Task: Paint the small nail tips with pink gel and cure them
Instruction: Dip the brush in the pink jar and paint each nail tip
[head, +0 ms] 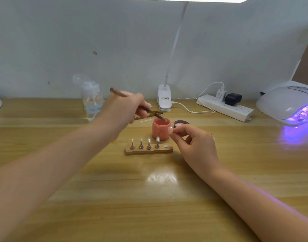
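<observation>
Nearest, just in front of the open pink gel pot (161,129), a small wooden block (148,150) carries four clear nail tips on little metal stands (145,143). The right hand (195,144), just right of the pot, pinches one nail tip (170,130) between thumb and fingers beside the pot's wall, while the left hand (125,109) grips a thin brown brush (141,106) whose tip dips into the pot. Behind the pot lies its dark lid (182,123), and far right of it a white curing lamp (289,103) glows purple.
</observation>
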A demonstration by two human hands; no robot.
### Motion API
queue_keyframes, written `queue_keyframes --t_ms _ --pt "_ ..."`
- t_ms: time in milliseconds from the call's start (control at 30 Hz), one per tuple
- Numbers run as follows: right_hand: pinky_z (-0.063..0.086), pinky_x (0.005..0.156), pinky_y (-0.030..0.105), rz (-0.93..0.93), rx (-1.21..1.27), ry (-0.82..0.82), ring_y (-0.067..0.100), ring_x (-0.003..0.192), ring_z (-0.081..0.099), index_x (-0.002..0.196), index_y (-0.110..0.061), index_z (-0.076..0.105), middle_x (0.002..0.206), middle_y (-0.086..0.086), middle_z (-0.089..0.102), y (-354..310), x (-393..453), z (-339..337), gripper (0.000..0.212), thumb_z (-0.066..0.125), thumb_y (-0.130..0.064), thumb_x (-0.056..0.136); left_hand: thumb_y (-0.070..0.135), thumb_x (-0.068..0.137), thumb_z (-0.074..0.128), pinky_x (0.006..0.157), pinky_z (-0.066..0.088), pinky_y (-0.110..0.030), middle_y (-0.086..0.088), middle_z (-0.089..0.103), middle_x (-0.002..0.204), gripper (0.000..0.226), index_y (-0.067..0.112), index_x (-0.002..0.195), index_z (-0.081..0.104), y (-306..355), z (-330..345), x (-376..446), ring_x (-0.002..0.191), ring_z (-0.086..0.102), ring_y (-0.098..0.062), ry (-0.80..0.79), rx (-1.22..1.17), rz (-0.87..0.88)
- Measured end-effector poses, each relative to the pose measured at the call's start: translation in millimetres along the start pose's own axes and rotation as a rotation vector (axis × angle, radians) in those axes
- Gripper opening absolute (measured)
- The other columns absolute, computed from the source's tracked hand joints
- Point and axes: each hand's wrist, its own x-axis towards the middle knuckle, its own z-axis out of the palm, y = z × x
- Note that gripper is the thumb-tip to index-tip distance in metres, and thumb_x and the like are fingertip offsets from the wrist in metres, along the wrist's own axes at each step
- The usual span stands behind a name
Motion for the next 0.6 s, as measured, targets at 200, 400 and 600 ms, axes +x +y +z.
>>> queue_keyframes --t_ms 200,400,600 --pt "0.044 0.059 0.029 -0.008 0.019 0.025 0.008 0.052 0.046 0.087 -0.022 0.072 0.078 -0.013 0.068 -0.1 0.0 1.2 0.006 0.070 -0.027 0.085 0.016 0.085 0.051 0.042 0.031 -0.019 0.007 0.060 0.042 0.022 0.008 0.077 0.070 24.3 19.0 44.9 0.025 0.042 0.001 -0.101 0.371 -0.052" --pt "0.045 0.059 0.033 -0.006 0.032 0.031 0.010 0.051 0.044 0.085 -0.022 0.072 0.075 -0.014 0.067 1.8 -0.2 3.0 0.002 0.071 -0.024 0.085 0.012 0.084 0.048 0.035 0.029 -0.013 0.006 0.063 0.045 0.021 0.010 0.076 0.067 20.1 43.4 49.3 0.026 0.044 0.001 -0.231 0.464 -0.101" --pt "0.041 0.058 0.027 -0.018 0.026 0.036 0.009 0.052 0.045 0.084 -0.024 0.072 0.077 -0.015 0.067 3.1 0.0 3.9 0.001 0.071 -0.023 0.085 0.009 0.086 0.049 0.029 0.023 -0.006 0.003 0.061 0.043 0.021 0.005 0.076 0.068 11.1 35.9 48.2 0.025 0.042 -0.001 -0.209 0.324 -0.150"
